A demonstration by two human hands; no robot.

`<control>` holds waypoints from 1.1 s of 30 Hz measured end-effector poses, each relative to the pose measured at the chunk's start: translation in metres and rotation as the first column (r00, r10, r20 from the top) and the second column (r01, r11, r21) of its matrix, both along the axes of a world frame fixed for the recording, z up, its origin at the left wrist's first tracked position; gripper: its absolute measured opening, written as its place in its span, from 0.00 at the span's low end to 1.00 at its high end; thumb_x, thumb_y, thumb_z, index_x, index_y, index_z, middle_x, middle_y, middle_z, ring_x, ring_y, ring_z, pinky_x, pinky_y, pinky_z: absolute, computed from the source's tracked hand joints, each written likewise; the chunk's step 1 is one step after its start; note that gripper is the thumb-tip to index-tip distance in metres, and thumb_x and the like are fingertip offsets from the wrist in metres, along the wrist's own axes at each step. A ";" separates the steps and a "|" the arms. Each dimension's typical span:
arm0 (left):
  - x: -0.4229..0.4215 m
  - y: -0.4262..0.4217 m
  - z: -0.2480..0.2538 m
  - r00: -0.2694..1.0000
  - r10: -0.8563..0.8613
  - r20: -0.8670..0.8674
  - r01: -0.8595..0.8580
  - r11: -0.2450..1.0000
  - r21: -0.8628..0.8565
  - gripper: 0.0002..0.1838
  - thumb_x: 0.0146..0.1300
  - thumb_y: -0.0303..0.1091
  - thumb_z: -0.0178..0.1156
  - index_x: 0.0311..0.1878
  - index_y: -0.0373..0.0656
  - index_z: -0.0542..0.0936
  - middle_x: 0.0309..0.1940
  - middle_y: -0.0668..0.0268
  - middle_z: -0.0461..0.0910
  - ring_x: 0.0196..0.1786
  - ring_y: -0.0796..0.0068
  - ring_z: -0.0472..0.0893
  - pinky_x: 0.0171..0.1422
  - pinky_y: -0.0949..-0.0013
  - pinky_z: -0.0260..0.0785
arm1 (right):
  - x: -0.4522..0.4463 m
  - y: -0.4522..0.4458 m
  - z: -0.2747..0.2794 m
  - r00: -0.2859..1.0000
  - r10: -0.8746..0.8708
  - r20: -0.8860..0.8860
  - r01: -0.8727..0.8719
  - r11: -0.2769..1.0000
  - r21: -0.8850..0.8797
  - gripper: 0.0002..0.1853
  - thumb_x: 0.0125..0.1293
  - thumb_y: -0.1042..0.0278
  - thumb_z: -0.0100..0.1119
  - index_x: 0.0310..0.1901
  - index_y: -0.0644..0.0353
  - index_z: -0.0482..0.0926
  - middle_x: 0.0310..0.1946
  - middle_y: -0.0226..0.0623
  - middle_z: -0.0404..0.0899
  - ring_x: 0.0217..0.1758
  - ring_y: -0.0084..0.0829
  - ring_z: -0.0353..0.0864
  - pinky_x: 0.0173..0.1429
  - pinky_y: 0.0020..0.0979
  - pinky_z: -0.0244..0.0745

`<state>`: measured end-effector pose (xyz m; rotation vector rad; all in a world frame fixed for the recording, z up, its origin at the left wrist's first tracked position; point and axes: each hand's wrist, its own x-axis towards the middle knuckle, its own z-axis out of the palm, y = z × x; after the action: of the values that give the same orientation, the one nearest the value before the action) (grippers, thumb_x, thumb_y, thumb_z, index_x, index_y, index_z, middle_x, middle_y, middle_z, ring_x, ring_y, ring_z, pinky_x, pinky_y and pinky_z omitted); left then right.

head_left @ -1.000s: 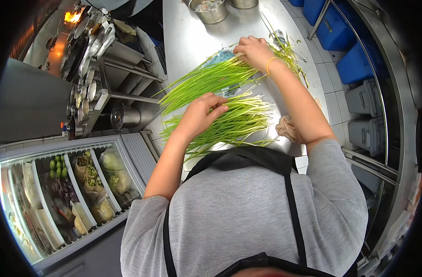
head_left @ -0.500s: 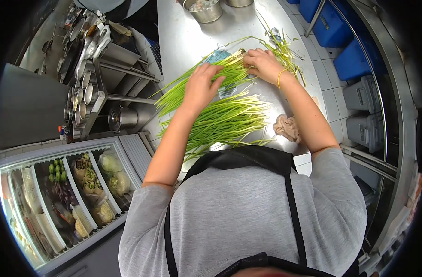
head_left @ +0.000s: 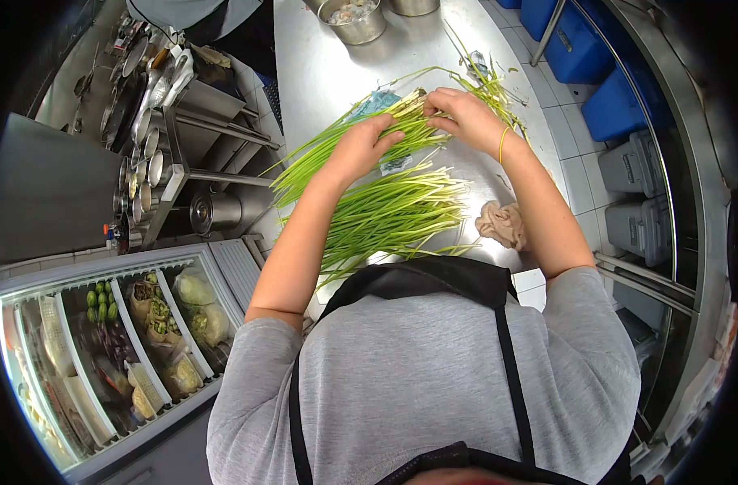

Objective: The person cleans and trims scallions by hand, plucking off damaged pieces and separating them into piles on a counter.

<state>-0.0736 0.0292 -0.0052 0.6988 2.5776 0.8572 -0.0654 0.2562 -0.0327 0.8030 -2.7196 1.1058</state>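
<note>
Two bunches of spring onions lie on the steel table. My left hand (head_left: 359, 152) rests over the green stalks of the far bunch (head_left: 312, 162), fingers stretched and thumb apart. At that bunch's pale root ends is my right hand (head_left: 472, 120), its fingers bent and a gap showing between thumb and fingers. The fingertips touch or nearly touch the roots. Closer to my body lies the near bunch (head_left: 393, 212), pale ends pointing right. A blue-green wrapper (head_left: 374, 105) shows behind the far bunch. Loose stalks and trimmings (head_left: 492, 89) are scattered beyond my right hand.
A crumpled brown cloth (head_left: 502, 225) lies on the steel table (head_left: 320, 77) near my right forearm. Metal pots (head_left: 359, 26) stand at the far end. A glass-topped fridge (head_left: 142, 339) is at left, blue bins (head_left: 583, 52) at right. Another person's clothing shows at the far left.
My left hand has shifted slightly right along the far bunch. My right hand has turned a little, its wrist moving right, with the fingers still by the root ends. Both bunches stay put.
</note>
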 end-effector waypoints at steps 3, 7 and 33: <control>-0.003 -0.009 -0.007 0.994 -0.071 -0.087 0.072 0.997 0.013 0.14 0.64 0.40 0.58 0.41 0.36 0.76 0.32 0.52 0.78 0.40 0.50 0.77 0.45 0.57 0.68 | -0.001 -0.002 -0.003 1.000 0.010 -0.014 -0.011 0.999 -0.047 0.08 0.59 0.72 0.61 0.37 0.61 0.73 0.36 0.38 0.76 0.42 0.41 0.76 0.46 0.36 0.72; -0.001 -0.016 -0.022 0.938 -0.098 -0.334 0.129 0.989 0.073 0.13 0.67 0.38 0.56 0.38 0.35 0.71 0.27 0.55 0.74 0.31 0.55 0.75 0.39 0.58 0.66 | 0.002 -0.004 0.001 0.997 0.047 0.054 -0.043 0.996 -0.072 0.09 0.59 0.70 0.63 0.39 0.61 0.74 0.37 0.38 0.76 0.42 0.40 0.77 0.47 0.34 0.72; 0.015 -0.014 -0.012 0.961 0.082 -0.265 -0.096 0.995 -0.040 0.15 0.71 0.44 0.49 0.40 0.41 0.75 0.30 0.52 0.77 0.35 0.50 0.77 0.40 0.56 0.68 | -0.018 0.007 -0.006 0.954 -0.279 -0.112 0.241 0.933 -0.269 0.04 0.59 0.65 0.62 0.33 0.54 0.78 0.48 0.26 0.78 0.57 0.32 0.71 0.66 0.41 0.56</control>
<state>-0.0584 0.0152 -0.0168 0.7302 2.8765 0.7649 -0.0833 0.2628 -0.0382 0.4502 -2.4090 1.2406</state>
